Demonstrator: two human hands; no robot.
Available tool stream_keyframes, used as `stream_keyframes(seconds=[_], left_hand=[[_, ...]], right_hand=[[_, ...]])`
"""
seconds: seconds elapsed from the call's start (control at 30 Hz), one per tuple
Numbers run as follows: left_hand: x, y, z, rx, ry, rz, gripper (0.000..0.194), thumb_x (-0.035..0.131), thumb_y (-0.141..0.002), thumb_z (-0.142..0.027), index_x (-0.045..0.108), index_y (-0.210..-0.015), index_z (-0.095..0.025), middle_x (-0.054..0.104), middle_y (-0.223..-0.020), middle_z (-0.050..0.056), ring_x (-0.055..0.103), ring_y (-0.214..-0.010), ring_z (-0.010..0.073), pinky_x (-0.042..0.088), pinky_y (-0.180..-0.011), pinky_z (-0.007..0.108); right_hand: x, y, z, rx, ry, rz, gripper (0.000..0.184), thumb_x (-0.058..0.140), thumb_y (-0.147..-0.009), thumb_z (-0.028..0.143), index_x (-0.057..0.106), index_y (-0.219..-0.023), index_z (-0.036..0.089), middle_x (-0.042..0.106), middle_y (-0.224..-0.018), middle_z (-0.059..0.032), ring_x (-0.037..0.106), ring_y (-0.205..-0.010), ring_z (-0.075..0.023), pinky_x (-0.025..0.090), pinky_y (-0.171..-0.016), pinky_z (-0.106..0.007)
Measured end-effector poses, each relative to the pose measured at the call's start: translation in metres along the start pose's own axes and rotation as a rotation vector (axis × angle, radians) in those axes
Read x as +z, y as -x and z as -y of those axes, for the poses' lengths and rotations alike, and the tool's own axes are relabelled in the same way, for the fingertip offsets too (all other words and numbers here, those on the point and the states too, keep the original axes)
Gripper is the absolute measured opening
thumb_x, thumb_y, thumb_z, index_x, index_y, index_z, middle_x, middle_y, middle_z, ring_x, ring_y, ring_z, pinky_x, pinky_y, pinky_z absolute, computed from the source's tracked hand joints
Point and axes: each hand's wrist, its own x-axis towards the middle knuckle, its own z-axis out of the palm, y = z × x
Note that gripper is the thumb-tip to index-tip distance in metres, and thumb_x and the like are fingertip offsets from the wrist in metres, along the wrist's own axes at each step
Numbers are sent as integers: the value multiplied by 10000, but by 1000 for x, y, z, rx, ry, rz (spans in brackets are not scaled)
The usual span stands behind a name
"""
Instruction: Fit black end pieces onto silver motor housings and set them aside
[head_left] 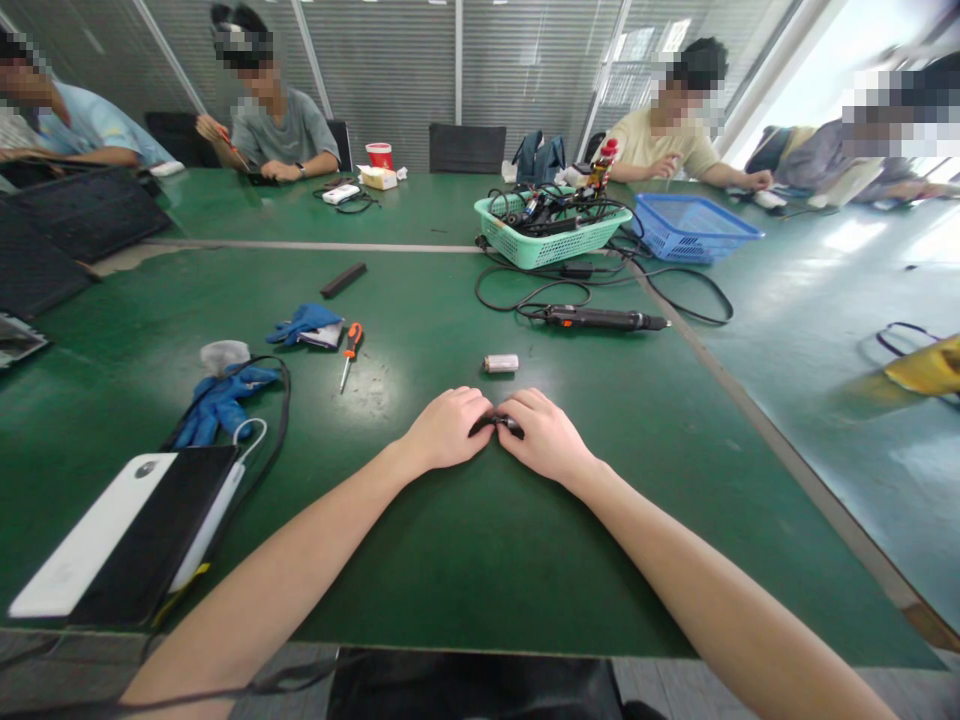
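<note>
My left hand (448, 428) and my right hand (545, 436) rest on the green table (465, 540), fingers curled, meeting over a small black object (496, 424) pinched between them. Most of that object is hidden by the fingers. A small silver cylinder (501, 363) lies just beyond my hands. A black electric screwdriver (600, 319) with its cable lies farther to the right. An orange-handled screwdriver (349, 350) lies to the left.
Blue gloves (222, 398) and a blue cloth (306, 322) lie at left, near a phone and power bank (127, 530). A green basket (551, 240) of cables and a blue basket (690, 228) stand at the back. Several other people sit around the far edges.
</note>
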Motion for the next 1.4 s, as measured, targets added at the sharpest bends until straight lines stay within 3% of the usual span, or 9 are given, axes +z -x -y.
stream_keyframes(seconds=[1.4], left_hand=[[-3, 0, -2, -35, -20, -4, 75, 542, -908, -248, 591, -919, -192, 606, -903, 57, 576, -886, 224, 478, -788, 361]], right_hand=[[3, -4, 0, 2, 8, 20, 92, 612, -898, 159, 666, -950, 212, 687, -964, -68, 595, -939, -246, 486, -875, -396]])
